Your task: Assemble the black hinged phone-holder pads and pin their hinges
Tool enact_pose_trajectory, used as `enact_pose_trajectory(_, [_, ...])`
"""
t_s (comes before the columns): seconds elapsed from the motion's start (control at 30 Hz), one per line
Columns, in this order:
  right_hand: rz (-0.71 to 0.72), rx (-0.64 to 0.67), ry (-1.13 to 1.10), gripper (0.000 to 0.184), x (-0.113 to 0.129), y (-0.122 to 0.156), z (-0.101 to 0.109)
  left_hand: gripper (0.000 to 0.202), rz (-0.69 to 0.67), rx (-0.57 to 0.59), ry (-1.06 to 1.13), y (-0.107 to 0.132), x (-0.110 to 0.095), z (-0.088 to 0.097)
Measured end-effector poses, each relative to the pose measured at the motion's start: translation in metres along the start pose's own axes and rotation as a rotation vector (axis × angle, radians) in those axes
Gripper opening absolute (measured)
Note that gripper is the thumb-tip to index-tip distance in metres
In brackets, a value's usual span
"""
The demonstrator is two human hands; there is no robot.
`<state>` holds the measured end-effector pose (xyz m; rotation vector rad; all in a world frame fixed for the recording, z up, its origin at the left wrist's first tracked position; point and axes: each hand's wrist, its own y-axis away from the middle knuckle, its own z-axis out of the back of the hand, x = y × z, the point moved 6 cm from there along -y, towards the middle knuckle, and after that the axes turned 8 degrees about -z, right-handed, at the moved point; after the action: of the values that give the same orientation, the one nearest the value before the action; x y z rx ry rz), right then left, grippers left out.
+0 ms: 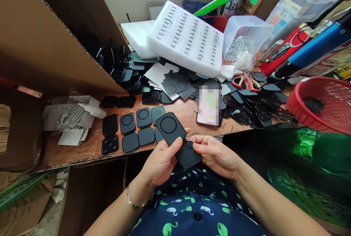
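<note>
Between my two hands is a dark folding wireless charger (171,128), hinged open into two square pads, with a ring marked on the upper pad. My left hand (164,157) grips it near the hinge, thumb on top. The fingers of my right hand (216,153) pinch the lower pad by its right edge. Just beyond, on the table's front edge, similar unfolded chargers (127,122) lie in a row, partly hidden by the held one. One at the row's left end (110,144) shows round dots on its lower pad.
A wooden table (90,152) bears a white foam tray (189,34) of small metal parts, a phone (208,104), scissors (248,82) and piled black parts (246,108). A red basket (323,104) stands right, a tall cardboard box (63,38) left. Bagged metal rods (70,113) lie nearby.
</note>
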<state>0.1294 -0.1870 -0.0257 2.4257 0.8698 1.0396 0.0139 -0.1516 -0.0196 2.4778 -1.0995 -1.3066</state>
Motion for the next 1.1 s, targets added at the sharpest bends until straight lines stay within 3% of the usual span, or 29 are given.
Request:
enact_pose_trajectory(0.13, [-0.001,-0.01,0.04,0.036,-0.002,0.001,-0.001,0.058,0.05,0.004,0.026,0.003,0.004,-0.004])
enact_pose_trajectory(0.3, [0.14,-0.151,0.232,0.035,0.011,0.008,0.011,0.063,-0.053,-0.094,0.039,0.002,0.0,-0.002])
enact_pose_trajectory(0.43, [0.209,-0.195,0.357,0.035,0.018,0.009,0.015,0.067,-0.054,-0.137,0.06,-0.003,0.0,-0.001])
enact_pose_trajectory(0.53, [0.366,-0.246,0.519,0.029,0.024,0.012,0.012,0.066,-0.054,-0.141,0.078,-0.005,0.002,0.0])
enact_pose_trajectory(0.63, [0.543,-0.286,0.841,0.021,0.028,0.018,0.003,0.056,-0.018,-0.143,0.102,-0.006,0.006,0.002])
enact_pose_trajectory(0.77, [0.78,-0.31,1.167,0.028,0.031,0.027,-0.01,0.054,-0.013,-0.126,0.128,-0.004,0.006,0.002])
enact_pose_trajectory(0.87, [0.884,-0.359,1.281,0.033,0.031,0.03,-0.015,0.057,-0.056,-0.124,0.13,-0.004,0.004,0.001])
enact_pose_trajectory(1.1, [1.155,-0.525,1.381,0.024,0.03,0.033,-0.025,0.062,-0.22,-0.197,0.093,-0.008,0.002,0.002])
